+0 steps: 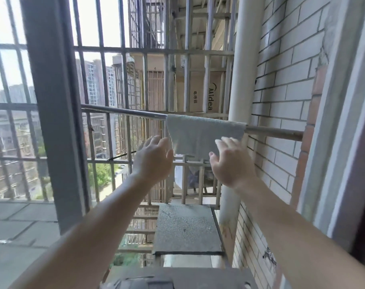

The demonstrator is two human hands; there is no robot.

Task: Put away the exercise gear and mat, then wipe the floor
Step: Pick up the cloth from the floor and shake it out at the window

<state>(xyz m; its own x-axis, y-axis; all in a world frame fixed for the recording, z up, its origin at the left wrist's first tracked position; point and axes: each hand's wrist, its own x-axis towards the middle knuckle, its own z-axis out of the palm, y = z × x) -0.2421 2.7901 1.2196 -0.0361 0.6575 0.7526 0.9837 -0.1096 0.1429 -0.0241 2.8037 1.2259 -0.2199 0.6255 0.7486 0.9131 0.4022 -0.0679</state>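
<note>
Step in hand, by my reading: fetching cloth (pixel 204 133) for floor wiping. Cloth hung over rail (pixel 123 111) at barred window. Left hand (pixel 154 157) and right hand (pixel 231 161) reached toward its lower edge, fingers spread, gripping nothing. Next move probably: pinch both corners, lift clear of rail.

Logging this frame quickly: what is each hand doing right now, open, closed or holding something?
Left hand: open, fingers spread, holding nothing.
Right hand: open, near the grey cloth on the rail, not gripping it.
</note>
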